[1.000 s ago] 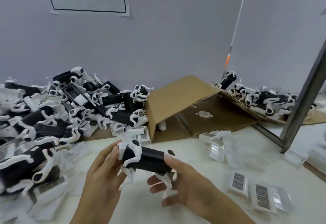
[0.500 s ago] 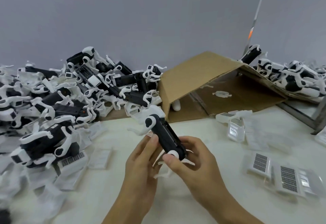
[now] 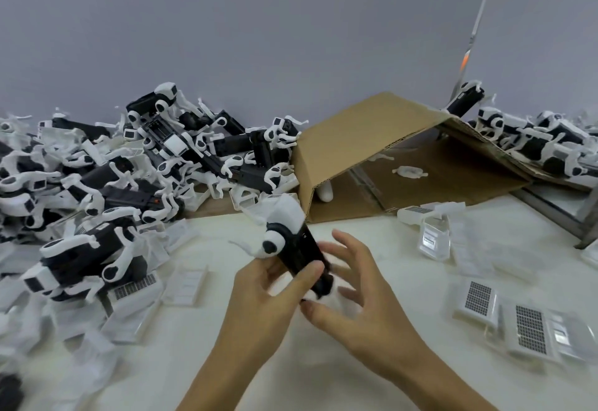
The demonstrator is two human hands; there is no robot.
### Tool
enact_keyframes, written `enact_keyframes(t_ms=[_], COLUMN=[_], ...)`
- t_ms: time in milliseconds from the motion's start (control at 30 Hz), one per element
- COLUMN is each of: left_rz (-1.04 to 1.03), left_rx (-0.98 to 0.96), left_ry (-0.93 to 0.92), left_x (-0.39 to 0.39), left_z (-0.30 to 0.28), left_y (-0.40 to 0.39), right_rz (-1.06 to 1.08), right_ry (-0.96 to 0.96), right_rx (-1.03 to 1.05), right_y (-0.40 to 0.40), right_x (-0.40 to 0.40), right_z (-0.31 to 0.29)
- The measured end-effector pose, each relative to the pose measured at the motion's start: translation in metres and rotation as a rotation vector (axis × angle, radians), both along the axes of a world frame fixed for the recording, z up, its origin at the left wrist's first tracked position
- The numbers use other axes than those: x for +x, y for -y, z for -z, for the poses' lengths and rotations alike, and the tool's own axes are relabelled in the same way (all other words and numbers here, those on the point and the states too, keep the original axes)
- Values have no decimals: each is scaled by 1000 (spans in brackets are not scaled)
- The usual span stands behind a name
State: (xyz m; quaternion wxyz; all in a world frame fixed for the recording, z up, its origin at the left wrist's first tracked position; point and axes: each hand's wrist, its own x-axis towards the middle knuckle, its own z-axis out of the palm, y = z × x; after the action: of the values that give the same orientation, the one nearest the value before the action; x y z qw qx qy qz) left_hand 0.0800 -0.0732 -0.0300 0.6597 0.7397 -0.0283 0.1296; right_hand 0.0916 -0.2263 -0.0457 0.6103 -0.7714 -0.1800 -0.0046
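The toy dog (image 3: 296, 245) is gripped, tilted, by the left hand (image 3: 265, 291); the right hand (image 3: 356, 300) is spread open at its lower end. That end should be pinched firmly before twisting.

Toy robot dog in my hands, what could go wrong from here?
1. Only the left hand grips the toy robot dog; the right hand has its fingers spread, so the toy might slip onto the table.
2. Its thin white leg sticks out unsupported towards the pile of toys and could snag or bend.
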Motion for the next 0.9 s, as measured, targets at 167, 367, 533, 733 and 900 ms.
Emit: enact_keyframes(t_ms=[167, 367, 533, 733, 900], left_rz=[-237, -68, -43, -93, -253], left_rx=[943, 1062, 958, 1073, 911], left_ry=[441, 474, 439, 366, 605], left_x=[9, 8, 5, 0, 4], left_z=[11, 18, 21, 24, 17], left_y=[-26, -15, -11, 2, 5], right_rz=[20, 223, 238, 350, 257], right_ry=[113, 149, 47, -128, -311], right_rx=[-5, -31, 83, 137, 378], right_y=[1, -4, -4, -2, -3], right_x=[-2, -5, -4, 3, 9], right_z=[1, 4, 2, 3, -1])
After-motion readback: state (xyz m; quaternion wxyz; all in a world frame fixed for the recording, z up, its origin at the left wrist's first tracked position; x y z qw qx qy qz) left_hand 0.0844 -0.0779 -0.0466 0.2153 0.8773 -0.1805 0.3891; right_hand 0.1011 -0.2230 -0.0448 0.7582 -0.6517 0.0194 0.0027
